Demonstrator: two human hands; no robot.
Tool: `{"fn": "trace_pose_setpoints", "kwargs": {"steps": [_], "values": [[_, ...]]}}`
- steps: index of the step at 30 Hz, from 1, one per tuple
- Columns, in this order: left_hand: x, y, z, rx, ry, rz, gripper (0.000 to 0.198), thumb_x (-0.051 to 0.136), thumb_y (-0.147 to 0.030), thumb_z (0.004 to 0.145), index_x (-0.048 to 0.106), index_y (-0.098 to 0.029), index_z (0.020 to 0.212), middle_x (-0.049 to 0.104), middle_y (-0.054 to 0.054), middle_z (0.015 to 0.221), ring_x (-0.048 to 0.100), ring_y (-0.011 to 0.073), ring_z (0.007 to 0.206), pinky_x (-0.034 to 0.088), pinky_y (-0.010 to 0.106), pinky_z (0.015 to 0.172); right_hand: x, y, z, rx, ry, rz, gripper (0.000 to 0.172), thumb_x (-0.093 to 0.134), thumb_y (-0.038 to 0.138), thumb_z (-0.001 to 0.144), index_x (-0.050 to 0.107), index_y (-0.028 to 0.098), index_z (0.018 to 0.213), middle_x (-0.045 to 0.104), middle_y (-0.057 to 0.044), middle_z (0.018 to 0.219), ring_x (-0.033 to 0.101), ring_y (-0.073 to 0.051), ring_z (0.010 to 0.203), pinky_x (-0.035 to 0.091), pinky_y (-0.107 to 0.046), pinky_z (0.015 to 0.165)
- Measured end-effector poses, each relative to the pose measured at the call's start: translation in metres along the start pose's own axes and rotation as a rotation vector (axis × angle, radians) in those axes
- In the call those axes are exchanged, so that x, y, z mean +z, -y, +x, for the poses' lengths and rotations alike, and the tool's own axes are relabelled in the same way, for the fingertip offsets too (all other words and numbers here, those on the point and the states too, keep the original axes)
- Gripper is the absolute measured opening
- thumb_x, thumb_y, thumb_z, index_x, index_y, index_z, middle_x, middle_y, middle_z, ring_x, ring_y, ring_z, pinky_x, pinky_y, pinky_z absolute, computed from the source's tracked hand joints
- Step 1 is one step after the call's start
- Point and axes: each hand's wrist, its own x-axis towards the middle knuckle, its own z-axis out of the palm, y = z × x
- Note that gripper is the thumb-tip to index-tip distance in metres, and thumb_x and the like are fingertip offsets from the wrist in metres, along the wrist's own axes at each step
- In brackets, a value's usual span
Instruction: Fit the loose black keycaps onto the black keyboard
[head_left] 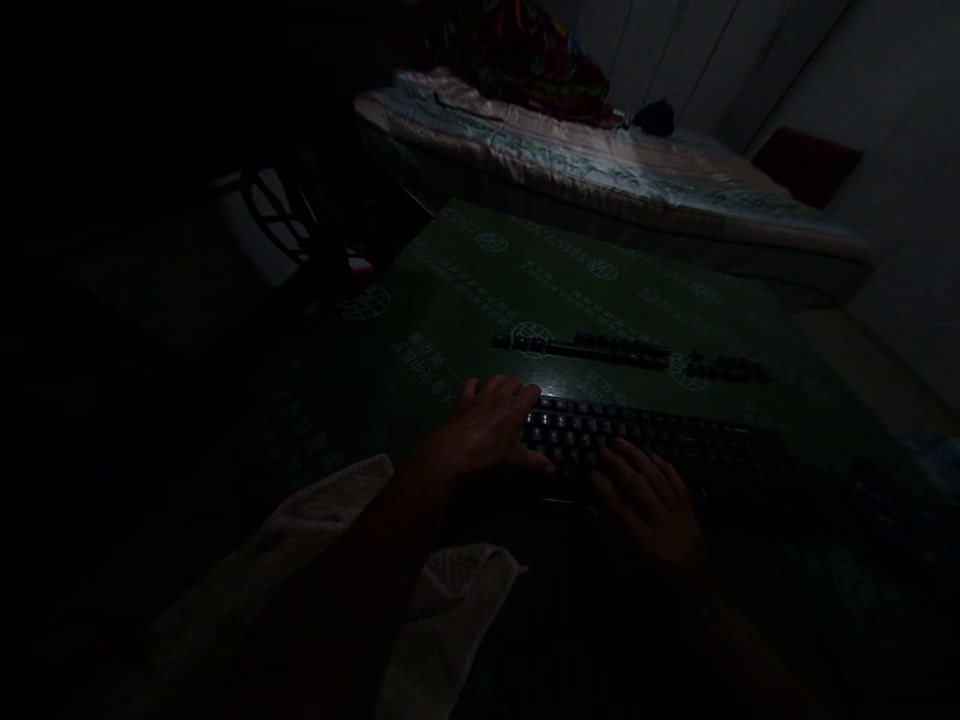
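A black keyboard (660, 435) lies on a green table covering (442, 300) with pale print. At its left end is my left hand (495, 425), thumb and fingers spread over the edge and end keys. My right hand (652, 490) rests across the lower keys near the middle, fingers stretched out and nothing visible in them. Just beyond the keyboard, rows of loose black keycaps (622, 348) lie beside a dark strip. Deep shadow hides the keyboard's near edge and right end.
A light cloth (457, 600) lies beneath and beside my left forearm. Past the table stands a bed with a striped mattress (600, 165), a patterned blanket (525, 60) and a red cushion (806, 165). A dark chair back (281, 220) is at the left.
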Motion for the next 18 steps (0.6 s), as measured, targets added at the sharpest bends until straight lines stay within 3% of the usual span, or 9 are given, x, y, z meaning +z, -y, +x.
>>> {"fn": "trace_pose_setpoints", "kwargs": {"steps": [6, 13, 18], "values": [[0.007, 0.0, 0.003, 0.002, -0.018, -0.005, 0.078, 0.065, -0.062, 0.067, 0.039, -0.023, 0.129, 0.048, 0.012, 0.132, 0.037, 0.0319, 0.126, 0.02, 0.054, 0.105, 0.002, -0.017, -0.024, 0.044, 0.002, -0.031, 0.024, 0.06, 0.02, 0.081, 0.06, 0.016, 0.105, 0.063, -0.014, 0.115, 0.051, -0.028, 0.118, 0.044, -0.045, 0.094], [0.015, -0.007, 0.006, 0.021, -0.071, 0.026, 0.077, 0.067, -0.062, 0.066, 0.041, -0.021, 0.125, 0.048, 0.014, 0.131, 0.036, 0.0326, 0.127, 0.014, 0.062, 0.105, 0.006, -0.004, -0.028, 0.22, -0.026, 0.058, 0.023, 0.054, 0.015, 0.084, 0.059, 0.015, 0.106, 0.062, -0.015, 0.117, 0.05, -0.028, 0.12, 0.043, -0.048, 0.096], [0.015, -0.008, 0.006, 0.01, -0.065, 0.03, 0.074, 0.068, -0.06, 0.065, 0.043, -0.022, 0.123, 0.05, 0.013, 0.129, 0.039, 0.0328, 0.124, 0.015, 0.062, 0.105, 0.012, -0.008, -0.033, 0.103, -0.04, 0.042, 0.024, 0.057, 0.016, 0.082, 0.059, 0.014, 0.106, 0.06, -0.017, 0.119, 0.049, -0.03, 0.12, 0.045, -0.048, 0.092]]}}
